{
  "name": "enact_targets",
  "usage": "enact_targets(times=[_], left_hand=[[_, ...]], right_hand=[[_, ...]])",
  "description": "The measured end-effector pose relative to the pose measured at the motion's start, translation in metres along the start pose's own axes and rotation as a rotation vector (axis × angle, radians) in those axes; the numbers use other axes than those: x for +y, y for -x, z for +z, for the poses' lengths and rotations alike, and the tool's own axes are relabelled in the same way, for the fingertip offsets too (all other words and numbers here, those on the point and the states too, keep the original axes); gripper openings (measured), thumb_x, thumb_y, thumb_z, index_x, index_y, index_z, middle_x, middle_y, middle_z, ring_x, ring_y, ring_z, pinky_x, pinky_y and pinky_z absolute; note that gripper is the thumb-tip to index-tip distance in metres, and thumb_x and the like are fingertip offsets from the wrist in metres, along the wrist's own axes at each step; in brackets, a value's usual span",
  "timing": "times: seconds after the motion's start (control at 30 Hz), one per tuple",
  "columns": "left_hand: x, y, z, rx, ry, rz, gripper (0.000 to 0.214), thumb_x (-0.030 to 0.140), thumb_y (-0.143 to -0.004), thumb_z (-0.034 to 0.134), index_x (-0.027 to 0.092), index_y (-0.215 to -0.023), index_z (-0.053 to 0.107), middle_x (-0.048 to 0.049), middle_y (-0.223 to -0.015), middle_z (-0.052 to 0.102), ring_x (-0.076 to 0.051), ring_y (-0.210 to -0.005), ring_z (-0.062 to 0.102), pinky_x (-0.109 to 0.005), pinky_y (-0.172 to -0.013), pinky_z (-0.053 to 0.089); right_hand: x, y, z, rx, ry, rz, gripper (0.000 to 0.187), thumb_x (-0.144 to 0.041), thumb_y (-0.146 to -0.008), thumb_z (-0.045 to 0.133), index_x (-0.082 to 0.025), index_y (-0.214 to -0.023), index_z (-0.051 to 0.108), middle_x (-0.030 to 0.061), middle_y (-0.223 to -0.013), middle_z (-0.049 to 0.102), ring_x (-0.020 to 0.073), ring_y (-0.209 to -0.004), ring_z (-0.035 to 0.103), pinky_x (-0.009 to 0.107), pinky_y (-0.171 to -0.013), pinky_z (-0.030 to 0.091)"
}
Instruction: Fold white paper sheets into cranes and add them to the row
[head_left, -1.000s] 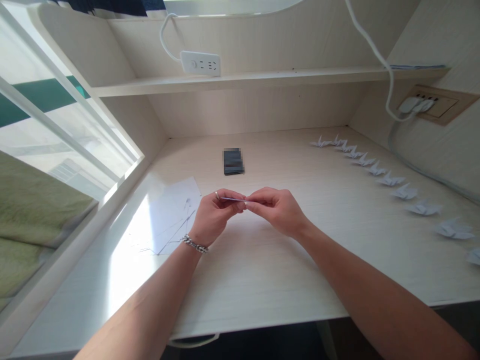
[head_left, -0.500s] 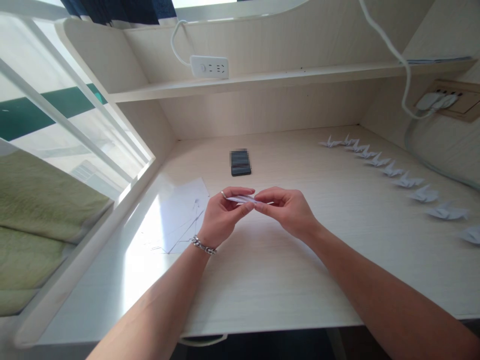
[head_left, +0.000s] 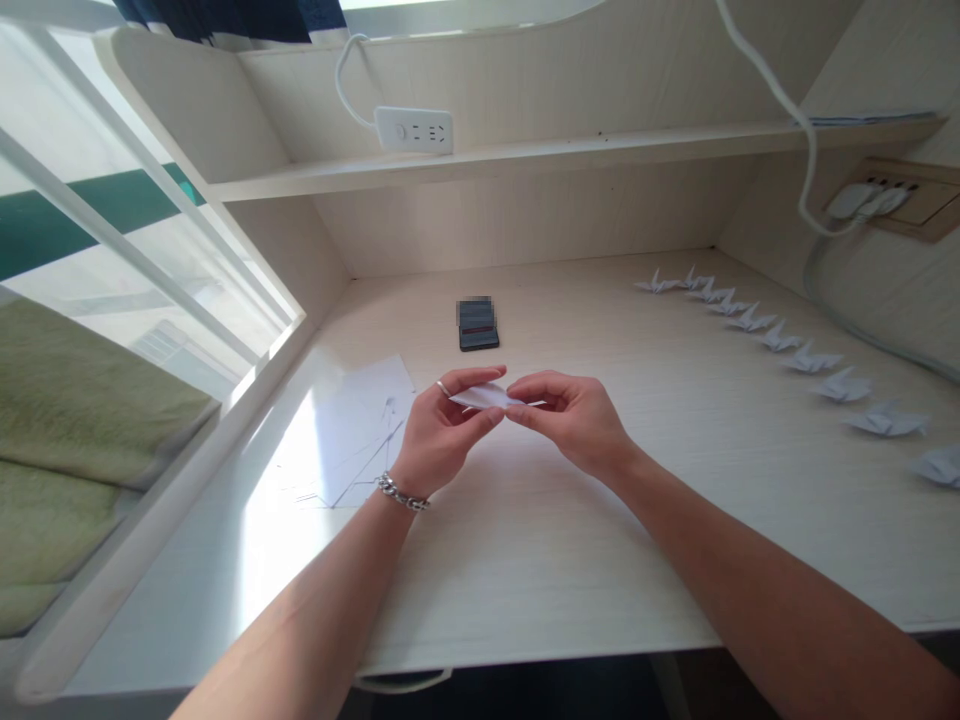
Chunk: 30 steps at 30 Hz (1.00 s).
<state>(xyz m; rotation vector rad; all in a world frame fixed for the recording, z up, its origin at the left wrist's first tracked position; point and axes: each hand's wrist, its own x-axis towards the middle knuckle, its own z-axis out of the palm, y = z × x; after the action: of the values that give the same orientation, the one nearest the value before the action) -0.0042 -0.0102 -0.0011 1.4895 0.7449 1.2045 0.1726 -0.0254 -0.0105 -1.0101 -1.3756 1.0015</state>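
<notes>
A small folded white paper (head_left: 478, 396) is held just above the desk between my two hands. My left hand (head_left: 444, 425) has the paper between its thumb and fingers, a ring on one finger and a chain bracelet at the wrist. The other end of the paper is pinched by my right hand (head_left: 568, 410), whose fingertips cover that tip. Along the right side of the desk stands a row of several folded paper cranes (head_left: 808, 357).
Sheets of white paper (head_left: 367, 400) lie on the left of the desk (head_left: 555, 580), partly in sun glare. A dark phone (head_left: 478, 335) lies beyond my hands. A power strip (head_left: 414, 130) is mounted above the shelf (head_left: 525, 160), and a white cable (head_left: 806, 150) hangs at right.
The folded paper has tilted, so more of its flat face shows between my hands. Both hands keep their hold, and the whole view has shifted slightly.
</notes>
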Motion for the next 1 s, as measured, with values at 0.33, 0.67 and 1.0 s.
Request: enact_targets(times=[0.33,0.67,1.0], left_hand=[[-0.001,-0.001,-0.001,-0.012,-0.008,0.018,0.038,0.018,-0.075,0.077,0.015,-0.112,0.067,-0.0131,-0.117,0.068,-0.019,-0.094,0.067,-0.029,-0.081,0.057],[-0.003,0.0,-0.003,-0.006,-0.02,0.023,0.037,0.017,-0.076,0.077,0.015,-0.111,0.066,-0.013,-0.118,0.068,-0.019,-0.096,0.067,-0.03,-0.082,0.057],[-0.001,0.0,0.005,0.069,-0.093,-0.026,0.039,0.014,-0.074,0.074,0.012,-0.112,0.064,-0.0129,-0.11,0.071,-0.02,-0.093,0.069,-0.032,-0.082,0.057]], right_hand=[[-0.003,0.0,0.001,0.01,0.011,0.006,0.02,-0.033,-0.072,0.079,-0.019,-0.085,0.075,0.0056,-0.088,0.074,0.0194,-0.081,0.069,0.033,-0.074,0.058],[-0.002,0.0,0.002,0.019,0.04,0.002,0.02,-0.034,-0.073,0.078,-0.018,-0.086,0.075,0.0053,-0.084,0.074,0.0185,-0.077,0.069,0.032,-0.071,0.057],[0.009,0.003,0.001,0.015,0.554,-0.452,0.027,-0.021,-0.094,0.05,-0.018,-0.116,0.066,0.0095,-0.105,0.074,0.0202,-0.088,0.071,0.035,-0.08,0.057]])
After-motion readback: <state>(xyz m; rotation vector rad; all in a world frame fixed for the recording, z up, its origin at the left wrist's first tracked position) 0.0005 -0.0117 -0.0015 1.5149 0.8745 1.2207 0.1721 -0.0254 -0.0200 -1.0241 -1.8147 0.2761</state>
